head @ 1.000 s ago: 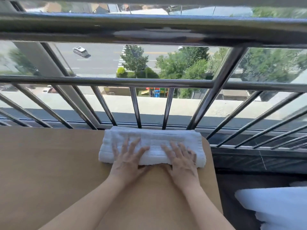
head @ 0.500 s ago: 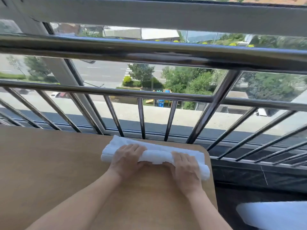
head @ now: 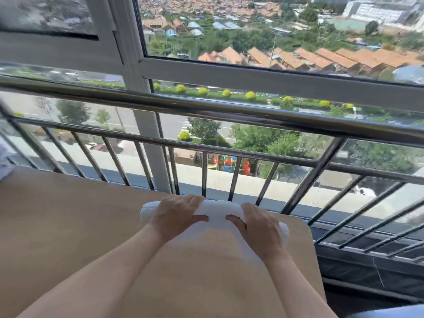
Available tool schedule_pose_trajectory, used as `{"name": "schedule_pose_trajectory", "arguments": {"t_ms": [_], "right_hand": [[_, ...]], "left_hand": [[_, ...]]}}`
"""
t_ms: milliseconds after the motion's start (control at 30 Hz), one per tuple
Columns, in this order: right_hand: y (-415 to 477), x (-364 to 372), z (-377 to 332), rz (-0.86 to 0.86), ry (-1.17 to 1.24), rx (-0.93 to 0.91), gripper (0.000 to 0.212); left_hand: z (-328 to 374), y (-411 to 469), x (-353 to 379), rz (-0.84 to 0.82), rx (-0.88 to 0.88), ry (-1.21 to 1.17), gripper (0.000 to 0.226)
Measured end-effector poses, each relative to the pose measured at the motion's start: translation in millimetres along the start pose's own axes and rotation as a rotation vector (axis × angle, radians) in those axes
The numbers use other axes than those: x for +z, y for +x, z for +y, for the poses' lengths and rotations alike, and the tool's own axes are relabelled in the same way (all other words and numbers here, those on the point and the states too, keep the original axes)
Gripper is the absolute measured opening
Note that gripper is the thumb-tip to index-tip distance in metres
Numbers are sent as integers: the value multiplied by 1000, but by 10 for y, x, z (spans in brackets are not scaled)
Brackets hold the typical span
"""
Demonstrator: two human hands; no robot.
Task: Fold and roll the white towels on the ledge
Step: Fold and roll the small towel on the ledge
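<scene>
A white towel (head: 218,213) lies as a tight roll across the far edge of the tan wooden ledge (head: 68,226), close to the railing bars. My left hand (head: 177,212) wraps over the roll's left part, fingers curled over the top and thumb on the near side. My right hand (head: 260,226) grips the right part the same way. Only the roll's left end, middle and right tip show between and beside my hands.
A steel railing (head: 229,115) with slanted bars stands right behind the ledge, with a window frame (head: 128,65) and a street far below beyond it. The ledge ends at a rounded right corner (head: 307,228); a dark sill lies to its right.
The towel went from a flat folded pad under my flat hands to a tight roll pushed towards the railing. My fingers have curled round it. The camera tilted up.
</scene>
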State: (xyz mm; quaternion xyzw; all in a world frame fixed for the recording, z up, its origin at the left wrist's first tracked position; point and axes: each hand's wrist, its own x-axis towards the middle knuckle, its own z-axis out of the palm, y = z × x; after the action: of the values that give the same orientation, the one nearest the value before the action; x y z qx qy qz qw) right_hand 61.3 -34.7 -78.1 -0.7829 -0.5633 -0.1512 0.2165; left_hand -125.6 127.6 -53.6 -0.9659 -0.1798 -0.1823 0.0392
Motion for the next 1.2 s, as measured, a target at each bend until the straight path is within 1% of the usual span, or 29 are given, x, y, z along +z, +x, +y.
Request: {"name": "schedule_pose_trajectory", "arguments": {"t_ms": [100,200,267,333,433,500,567,667,767,833,933,1000,1100,1200], "right_hand": [[81,-82,-570,5,1,-34,46],[139,-155,-1287,22,-14,-77,49],[162,-174,-1833,15,5,-115,50],[208,-156,-2366,42,18,-169,47],[344,-102,-3212,49,29,-242,43],[442,-50,-3750,61,50,-285,41],[557,10,-4223,75,71,-326,39],[760,124,-4798,86,114,-371,38],[980,263,-5319,74,192,-401,38],[1130,382,-5629,65,209,-428,41],[1376,592,-6041,138,221,-450,44],[1536,711,-6270,176,225,-438,47],[1870,1028,-6711,239,256,-409,49],[2261,1310,-7141,225,329,-377,58]], "left_hand": [[-349,-412,-354,-10,-45,-34,57],[-748,-961,-695,8,-173,-59,72],[-1035,-1425,-915,52,-224,-60,73],[-1333,-1888,-1099,87,-292,-23,72],[-1817,-2563,-1372,28,-469,-25,74],[-2141,-2956,-1554,-31,-592,-37,73],[-2427,-3280,-1723,-57,-674,-29,69],[-2820,-3652,-1946,-55,-781,21,61],[-3216,-3944,-2157,-31,-912,-49,54],[-3495,-4086,-2285,-18,-938,-55,53],[-3943,-4265,-2425,31,-956,31,57],[-4226,-4322,-2510,63,-939,67,57],[-4829,-4410,-2606,83,-938,62,57],[-5472,-4461,-2710,95,-926,95,59]]}}
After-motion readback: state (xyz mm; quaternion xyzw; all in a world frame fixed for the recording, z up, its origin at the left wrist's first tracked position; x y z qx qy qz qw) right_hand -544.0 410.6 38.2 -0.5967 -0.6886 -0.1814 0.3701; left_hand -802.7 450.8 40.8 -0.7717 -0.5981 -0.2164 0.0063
